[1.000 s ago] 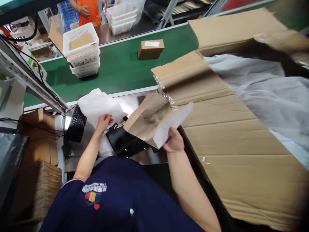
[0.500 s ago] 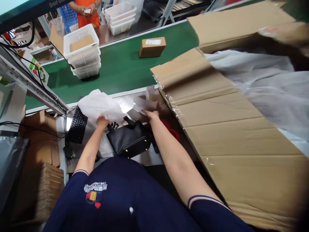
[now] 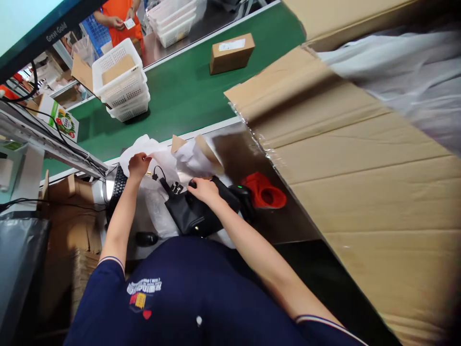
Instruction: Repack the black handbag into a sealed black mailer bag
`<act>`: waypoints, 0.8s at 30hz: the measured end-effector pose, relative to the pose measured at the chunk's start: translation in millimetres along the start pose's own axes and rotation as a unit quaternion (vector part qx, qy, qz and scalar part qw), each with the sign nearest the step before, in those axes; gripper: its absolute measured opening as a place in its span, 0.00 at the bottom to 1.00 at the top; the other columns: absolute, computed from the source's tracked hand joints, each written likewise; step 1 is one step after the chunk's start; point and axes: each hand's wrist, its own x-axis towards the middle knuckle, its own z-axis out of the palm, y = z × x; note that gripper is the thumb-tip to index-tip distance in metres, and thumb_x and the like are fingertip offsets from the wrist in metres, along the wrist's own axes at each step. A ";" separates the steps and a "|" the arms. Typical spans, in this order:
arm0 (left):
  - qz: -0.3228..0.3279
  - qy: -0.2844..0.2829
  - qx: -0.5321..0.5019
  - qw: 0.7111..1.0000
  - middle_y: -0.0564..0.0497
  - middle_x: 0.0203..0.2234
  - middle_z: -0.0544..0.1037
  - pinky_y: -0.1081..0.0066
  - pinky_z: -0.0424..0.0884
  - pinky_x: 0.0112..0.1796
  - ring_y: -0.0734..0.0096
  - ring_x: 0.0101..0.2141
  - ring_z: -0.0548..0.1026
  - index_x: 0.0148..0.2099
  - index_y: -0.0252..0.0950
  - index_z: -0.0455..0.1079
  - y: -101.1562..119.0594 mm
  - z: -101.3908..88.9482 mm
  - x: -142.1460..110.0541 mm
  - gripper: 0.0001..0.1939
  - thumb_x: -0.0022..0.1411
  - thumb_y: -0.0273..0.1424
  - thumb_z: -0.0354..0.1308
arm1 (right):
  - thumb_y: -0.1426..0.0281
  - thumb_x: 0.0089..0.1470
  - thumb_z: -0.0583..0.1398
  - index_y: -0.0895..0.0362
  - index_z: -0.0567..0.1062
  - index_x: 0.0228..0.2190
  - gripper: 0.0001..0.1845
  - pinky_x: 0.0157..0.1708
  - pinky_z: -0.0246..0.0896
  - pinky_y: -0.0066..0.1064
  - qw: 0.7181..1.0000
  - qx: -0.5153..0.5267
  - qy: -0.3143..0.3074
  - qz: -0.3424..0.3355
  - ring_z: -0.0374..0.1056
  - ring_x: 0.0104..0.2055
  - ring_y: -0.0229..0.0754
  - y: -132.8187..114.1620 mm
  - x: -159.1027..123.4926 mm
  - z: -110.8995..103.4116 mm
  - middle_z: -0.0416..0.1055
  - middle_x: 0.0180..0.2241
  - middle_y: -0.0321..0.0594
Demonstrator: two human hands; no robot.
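A black handbag (image 3: 196, 214) lies on the steel bench in front of me. My right hand (image 3: 204, 189) rests on its top, fingers curled over the bag's upper edge. My left hand (image 3: 138, 165) pinches a sheet of white wrapping paper (image 3: 151, 151) beside the keyboard. A brown paper piece with more white paper (image 3: 196, 156) lies just behind the bag. A thin black strap (image 3: 161, 178) curls between my two hands.
A huge open cardboard carton (image 3: 345, 158) with plastic lining fills the right side. A red cloth (image 3: 264, 192) lies by it. The green conveyor (image 3: 180, 96) carries a small box (image 3: 231, 52) and stacked white baskets (image 3: 120, 81). A keyboard (image 3: 117, 187) sits left; a person in orange stands behind.
My right hand let go of the brown and white paper, which now lies behind the bag, and came back onto the handbag. My left hand lifted the white sheet a little farther back.
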 end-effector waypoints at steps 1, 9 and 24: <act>0.001 0.009 0.009 1.000 0.45 0.36 0.84 0.67 0.60 0.36 0.59 0.41 0.78 0.35 0.40 0.76 2.1 -8.0 -3.5 0.13 0.71 0.40 0.58 | 0.58 0.64 0.62 0.56 0.81 0.45 0.17 0.45 0.66 0.38 0.999 0.018 0.010 -0.029 0.77 0.49 0.56 3.8 -9.4 -9.3 0.82 0.47 0.52; -0.024 0.072 0.100 0.992 0.41 0.38 0.85 0.65 0.62 0.38 0.51 0.42 0.79 0.38 0.40 0.79 16.6 -78.6 -17.0 0.16 0.70 0.46 0.59 | 0.58 0.64 0.63 0.53 0.70 0.24 0.19 0.29 0.56 0.31 0.898 0.256 0.033 -0.356 0.62 0.25 0.37 18.8 -162.5 -88.5 0.68 0.23 0.33; 0.105 -0.059 0.072 0.990 0.53 0.27 0.77 0.68 0.63 0.35 0.66 0.30 0.71 0.51 0.40 0.84 -2.3 -95.7 -47.2 0.18 0.60 0.33 0.62 | 0.53 0.65 0.61 0.53 0.71 0.31 0.18 0.35 0.67 0.32 0.868 0.371 -0.030 -0.329 0.67 0.31 0.40 31.4 -211.9 -53.5 0.72 0.29 0.37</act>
